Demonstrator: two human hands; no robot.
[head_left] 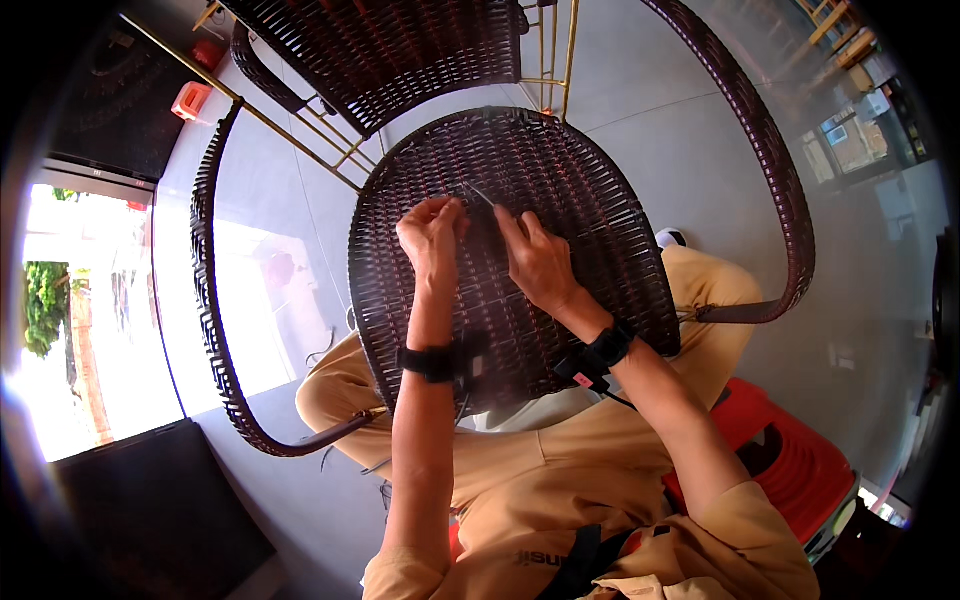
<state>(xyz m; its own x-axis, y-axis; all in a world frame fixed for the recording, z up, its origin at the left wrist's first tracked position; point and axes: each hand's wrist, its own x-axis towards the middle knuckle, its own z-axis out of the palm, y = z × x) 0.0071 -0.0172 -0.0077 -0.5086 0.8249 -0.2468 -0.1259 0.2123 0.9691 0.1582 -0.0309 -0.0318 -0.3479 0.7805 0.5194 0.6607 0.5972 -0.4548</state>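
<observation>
A dark brown woven wicker chair stands before me, its rounded seat [540,170] between my knees. Over the seat, my right hand [540,265] is closed on a thin, pale metal tool [480,193]. The tool's narrow end points up and left; its exact kind is too small to make out. Just left of it, my left hand [430,235] is pinched close to the weave. Whatever lies between those fingertips is hidden. Both wrists wear black bands.
Curved woven armrests [208,260] bend around both sides, and the woven backrest [390,50] rises beyond the seat. A red plastic stool [790,465] is at my lower right. Another small red stool [190,100] stands far left. Thin gold-coloured rods run beside the backrest.
</observation>
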